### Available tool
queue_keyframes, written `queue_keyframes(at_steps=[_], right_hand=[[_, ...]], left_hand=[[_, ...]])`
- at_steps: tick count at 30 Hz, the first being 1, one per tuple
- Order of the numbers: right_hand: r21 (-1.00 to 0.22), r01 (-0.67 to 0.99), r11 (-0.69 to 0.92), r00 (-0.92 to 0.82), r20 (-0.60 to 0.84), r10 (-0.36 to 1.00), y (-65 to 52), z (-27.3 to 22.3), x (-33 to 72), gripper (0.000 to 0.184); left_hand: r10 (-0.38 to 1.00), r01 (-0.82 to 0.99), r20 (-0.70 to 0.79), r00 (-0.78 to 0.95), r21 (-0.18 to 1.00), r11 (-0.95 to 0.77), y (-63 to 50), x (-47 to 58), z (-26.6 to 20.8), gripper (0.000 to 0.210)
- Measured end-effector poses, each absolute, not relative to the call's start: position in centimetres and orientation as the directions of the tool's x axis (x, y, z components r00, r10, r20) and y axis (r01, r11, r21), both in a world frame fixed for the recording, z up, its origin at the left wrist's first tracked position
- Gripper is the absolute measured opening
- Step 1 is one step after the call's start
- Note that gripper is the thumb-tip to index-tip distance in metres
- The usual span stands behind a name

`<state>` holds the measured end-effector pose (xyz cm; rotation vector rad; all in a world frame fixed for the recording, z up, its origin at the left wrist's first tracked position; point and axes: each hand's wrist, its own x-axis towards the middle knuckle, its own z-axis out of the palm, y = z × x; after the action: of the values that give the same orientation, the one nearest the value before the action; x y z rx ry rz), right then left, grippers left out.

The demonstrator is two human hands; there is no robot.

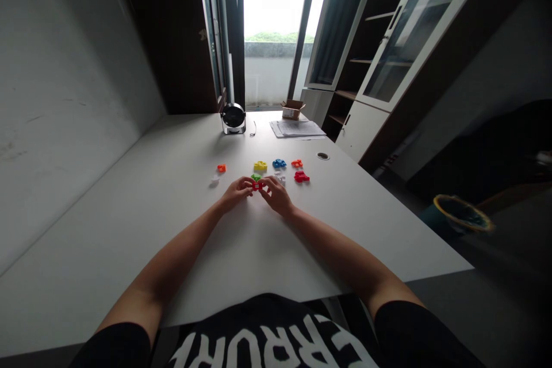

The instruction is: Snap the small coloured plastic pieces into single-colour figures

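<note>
Between the fingertips of my left hand (238,192) and my right hand (276,195) is a small red plastic piece (257,186) with a square opening. Both hands are closed on it from either side. Just behind it sits a green piece (256,176), partly hidden. A white piece (280,177) lies by my right fingers, partly covered by them. Farther back are a yellow piece (260,165) and a blue piece (279,163). An orange piece (296,163) and a larger red piece (302,176) lie to the right. On the left are another orange piece (221,168) and a whitish piece (214,180).
The white table (194,264) meets a wall on the left. A round black device on a stand (233,117), a stack of papers (297,129) and an open cardboard box (292,109) stand at the back. A cable hole (323,156) is at right, a bin (440,214) beyond the edge.
</note>
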<state>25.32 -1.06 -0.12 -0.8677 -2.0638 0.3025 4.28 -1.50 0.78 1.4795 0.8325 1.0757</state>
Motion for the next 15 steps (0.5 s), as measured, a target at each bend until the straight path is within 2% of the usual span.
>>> queue_keyframes(at_steps=[6, 15], right_hand=[[-0.444, 0.486, 0.753, -0.421, 0.636, 0.647, -1.26, 0.00, 25.37, 0.022], [-0.330, 0.480, 0.813, -0.521, 0.638, 0.566, -1.67, 0.51, 25.25, 0.022]], left_hand=[[0.934, 0.016, 0.140, 0.329, 0.988, -0.153, -1.34, 4.20, 0.78, 0.034], [0.919, 0.011, 0.167, 0.357, 0.983, -0.183, -1.34, 4.24, 0.72, 0.030]])
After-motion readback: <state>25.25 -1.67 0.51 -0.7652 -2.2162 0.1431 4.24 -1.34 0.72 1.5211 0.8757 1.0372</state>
